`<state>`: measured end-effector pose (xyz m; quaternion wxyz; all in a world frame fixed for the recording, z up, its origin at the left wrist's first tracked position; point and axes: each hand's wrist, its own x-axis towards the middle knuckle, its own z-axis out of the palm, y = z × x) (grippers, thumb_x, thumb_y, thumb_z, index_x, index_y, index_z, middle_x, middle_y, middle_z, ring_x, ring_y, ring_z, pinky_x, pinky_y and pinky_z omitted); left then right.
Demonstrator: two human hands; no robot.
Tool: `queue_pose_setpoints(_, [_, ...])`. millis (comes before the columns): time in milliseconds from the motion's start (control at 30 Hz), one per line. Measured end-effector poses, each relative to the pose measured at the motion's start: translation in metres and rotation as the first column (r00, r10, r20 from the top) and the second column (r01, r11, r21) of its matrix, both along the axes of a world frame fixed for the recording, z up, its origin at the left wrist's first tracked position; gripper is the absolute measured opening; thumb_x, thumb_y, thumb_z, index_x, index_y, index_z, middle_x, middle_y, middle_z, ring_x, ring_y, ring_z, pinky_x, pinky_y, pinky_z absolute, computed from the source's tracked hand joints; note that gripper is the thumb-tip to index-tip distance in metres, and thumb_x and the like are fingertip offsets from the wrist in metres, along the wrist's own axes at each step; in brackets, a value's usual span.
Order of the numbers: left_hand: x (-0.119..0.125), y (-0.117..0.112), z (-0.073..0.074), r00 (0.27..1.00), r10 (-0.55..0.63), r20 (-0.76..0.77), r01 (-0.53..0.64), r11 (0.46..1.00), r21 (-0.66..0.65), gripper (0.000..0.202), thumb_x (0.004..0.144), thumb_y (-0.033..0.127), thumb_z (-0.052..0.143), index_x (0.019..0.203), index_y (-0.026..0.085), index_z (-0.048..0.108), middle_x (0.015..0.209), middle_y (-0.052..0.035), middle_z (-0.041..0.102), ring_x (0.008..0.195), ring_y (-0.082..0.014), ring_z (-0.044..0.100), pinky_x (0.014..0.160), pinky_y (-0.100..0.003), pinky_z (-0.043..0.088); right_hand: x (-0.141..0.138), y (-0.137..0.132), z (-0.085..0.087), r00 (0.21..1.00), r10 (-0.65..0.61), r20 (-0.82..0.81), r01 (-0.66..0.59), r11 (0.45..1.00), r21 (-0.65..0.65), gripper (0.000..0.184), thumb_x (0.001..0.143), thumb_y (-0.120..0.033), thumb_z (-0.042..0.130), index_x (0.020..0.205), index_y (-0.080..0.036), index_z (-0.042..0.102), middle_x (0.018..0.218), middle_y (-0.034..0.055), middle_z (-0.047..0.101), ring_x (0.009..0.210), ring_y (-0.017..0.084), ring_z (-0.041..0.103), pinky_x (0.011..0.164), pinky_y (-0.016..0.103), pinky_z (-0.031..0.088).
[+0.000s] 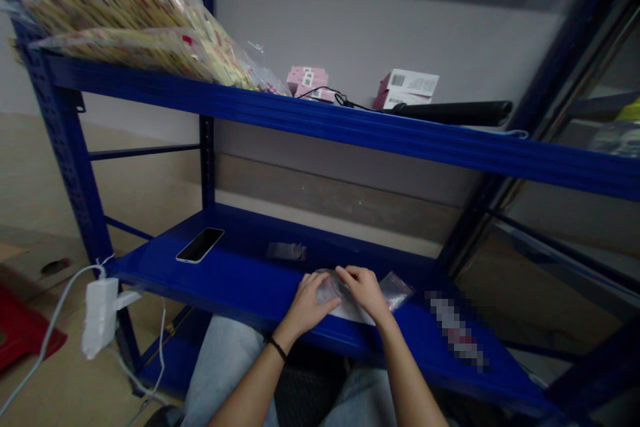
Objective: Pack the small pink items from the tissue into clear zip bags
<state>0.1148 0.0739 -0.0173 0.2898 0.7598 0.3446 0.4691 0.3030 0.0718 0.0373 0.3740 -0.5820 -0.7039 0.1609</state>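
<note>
You have a clear bag (327,288) at the centre of your work, on the blue shelf (240,287) just above your knees: your left hand (309,301) holds it between thumb and curled fingers, and your right hand (364,288) is narrow, its fingertips seeming to pinch the bag's far edge. You look to be partway through handling it, since it is between your hands and not yet set down; whether anything is inside, you cannot tell from here. A pale sheet (356,312) lies under your hands, and another plastic bag (397,291) sits at three o'clock, just beside your right wrist. A small flat bag (287,251) lies untouched at ten o'clock, a phone (201,245) farther off between nine and ten, and a blurred-out item (457,333) near four. On the upper shelf (320,117) you have bulky filled bags (135,27) at eleven, pink boxes (307,82) at twelve and a black rod (453,113) at one; a white power strip (100,313) hangs at nine, outside the rack
</note>
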Motion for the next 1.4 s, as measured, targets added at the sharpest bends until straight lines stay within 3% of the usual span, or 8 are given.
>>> queue_pose_setpoints(167, [-0.001, 0.002, -0.001, 0.998, -0.011, 0.067, 0.013, 0.999, -0.04, 0.044, 0.078, 0.034, 0.076, 0.119, 0.024, 0.063, 0.108, -0.0053, 0.065, 0.102, -0.0256, 0.055, 0.094, -0.037, 0.041, 0.023, 0.023, -0.009, 0.955, -0.255, 0.152, 0.256, 0.967, 0.012, 0.044, 0.098, -0.039, 0.035, 0.092, -0.016, 0.072, 0.091, 0.008, 0.075, 0.084, 0.021, 0.068, 0.071, 0.026, 0.045])
queue_pose_setpoints(300, [-0.002, 0.008, -0.006, 0.986, -0.016, 0.166, 0.036, 0.993, -0.115, 0.044, 0.077, 0.033, 0.076, 0.119, 0.024, 0.065, 0.11, -0.0066, 0.067, 0.103, -0.0266, 0.057, 0.094, -0.037, 0.041, 0.034, 0.052, -0.022, 0.934, -0.217, 0.283, 0.24, 0.97, -0.047, 0.03, 0.09, -0.02, 0.047, 0.107, -0.018, 0.072, 0.113, 0.0095, 0.072, 0.104, 0.02, 0.066, 0.087, 0.026, 0.043])
queue_pose_setpoints(500, [-0.008, 0.013, -0.007, 0.925, -0.013, 0.381, 0.142, 0.939, -0.313, 0.041, 0.081, 0.034, 0.072, 0.12, 0.021, 0.065, 0.116, -0.0087, 0.067, 0.105, -0.0268, 0.06, 0.093, -0.035, 0.043, 0.034, 0.079, -0.035, 0.895, -0.136, 0.424, 0.233, 0.955, -0.185, 0.025, 0.082, -0.013, 0.057, 0.096, -0.021, 0.075, 0.096, 0.0081, 0.077, 0.093, 0.021, 0.07, 0.072, 0.024, 0.042])
queue_pose_setpoints(800, [-0.01, 0.012, -0.006, 0.89, -0.042, 0.453, 0.198, 0.932, -0.303, 0.04, 0.082, 0.035, 0.072, 0.118, 0.02, 0.065, 0.113, -0.0087, 0.067, 0.104, -0.0259, 0.06, 0.091, -0.032, 0.043, 0.03, 0.088, -0.043, 0.904, -0.118, 0.41, 0.222, 0.951, -0.214, 0.031, 0.084, -0.011, 0.055, 0.106, -0.02, 0.073, 0.103, 0.0095, 0.075, 0.096, 0.02, 0.069, 0.072, 0.023, 0.041])
queue_pose_setpoints(967, [-0.01, 0.012, -0.005, 0.895, -0.022, 0.445, 0.178, 0.934, -0.31, 0.04, 0.081, 0.036, 0.073, 0.117, 0.02, 0.066, 0.111, -0.0079, 0.067, 0.102, -0.0253, 0.06, 0.091, -0.033, 0.043, 0.018, 0.085, -0.029, 0.943, -0.059, 0.327, 0.139, 0.964, -0.227, 0.021, 0.081, -0.011, 0.056, 0.076, -0.018, 0.075, 0.073, 0.0074, 0.073, 0.074, 0.019, 0.067, 0.065, 0.024, 0.039])
queue_pose_setpoints(1200, [-0.008, 0.013, -0.005, 0.896, 0.021, 0.444, 0.144, 0.932, -0.334, 0.041, 0.079, 0.034, 0.074, 0.117, 0.02, 0.066, 0.111, -0.0084, 0.067, 0.103, -0.0258, 0.058, 0.091, -0.033, 0.042, -0.003, 0.055, 0.019, 0.987, 0.135, 0.093, -0.116, 0.976, -0.183, 0.036, 0.089, -0.047, 0.053, 0.097, -0.018, 0.073, 0.084, 0.0026, 0.073, 0.07, 0.016, 0.062, 0.06, 0.022, 0.042])
queue_pose_setpoints(1300, [-0.007, 0.014, -0.007, 0.894, 0.03, 0.448, 0.133, 0.935, -0.328, 0.041, 0.079, 0.036, 0.075, 0.116, 0.021, 0.067, 0.11, -0.0083, 0.068, 0.104, -0.0266, 0.058, 0.091, -0.034, 0.042, -0.015, 0.036, 0.034, 0.962, 0.267, 0.059, -0.253, 0.951, -0.178, 0.042, 0.087, -0.054, 0.054, 0.084, -0.017, 0.073, 0.072, 0.0008, 0.07, 0.062, 0.014, 0.057, 0.057, 0.022, 0.039])
queue_pose_setpoints(1400, [-0.008, 0.012, -0.006, 0.883, 0.021, 0.47, 0.146, 0.937, -0.317, 0.041, 0.078, 0.039, 0.076, 0.115, 0.021, 0.068, 0.109, -0.0083, 0.068, 0.103, -0.0262, 0.058, 0.089, -0.033, 0.042, -0.017, 0.028, 0.04, 0.967, 0.223, 0.126, -0.21, 0.971, -0.11, 0.048, 0.09, -0.055, 0.049, 0.071, -0.017, 0.072, 0.068, 0.0022, 0.07, 0.063, 0.015, 0.059, 0.06, 0.024, 0.04])
